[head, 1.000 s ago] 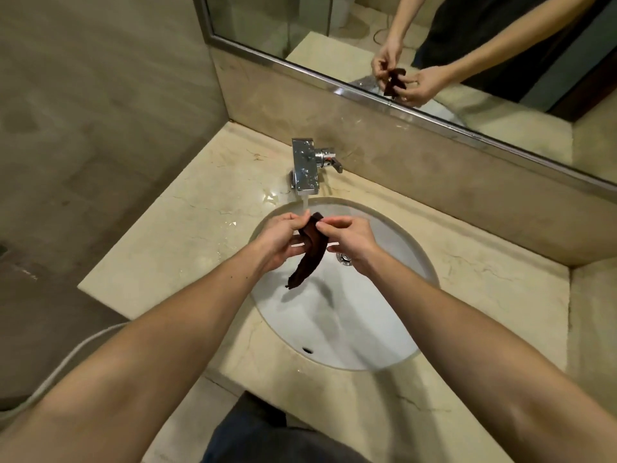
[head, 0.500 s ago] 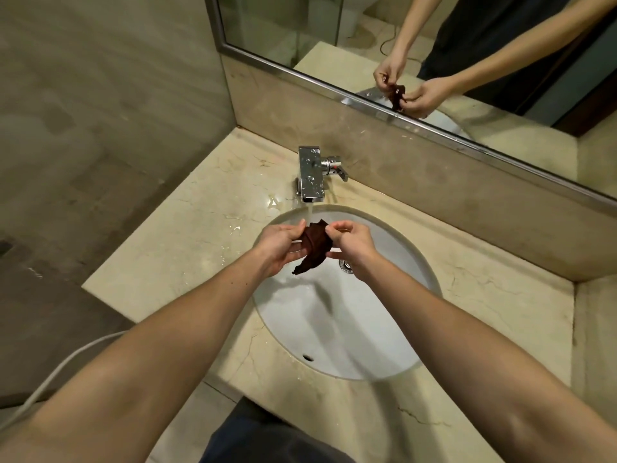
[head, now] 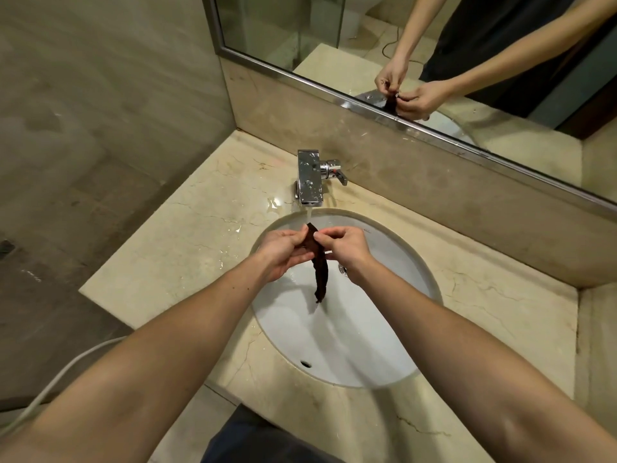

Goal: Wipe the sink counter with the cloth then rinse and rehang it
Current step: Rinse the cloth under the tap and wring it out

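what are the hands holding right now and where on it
Both the left hand and right hand pinch the dark cloth near its top end; the rest hangs free.

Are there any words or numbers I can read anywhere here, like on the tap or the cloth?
None: no words, numbers or signs can be read.
Chrome tap: no lettering shows, only water drops and glare.
Dark cloth, held by the left hand and right hand: no tag or print shows.
Marble counter and white sink: only veins, no writing.
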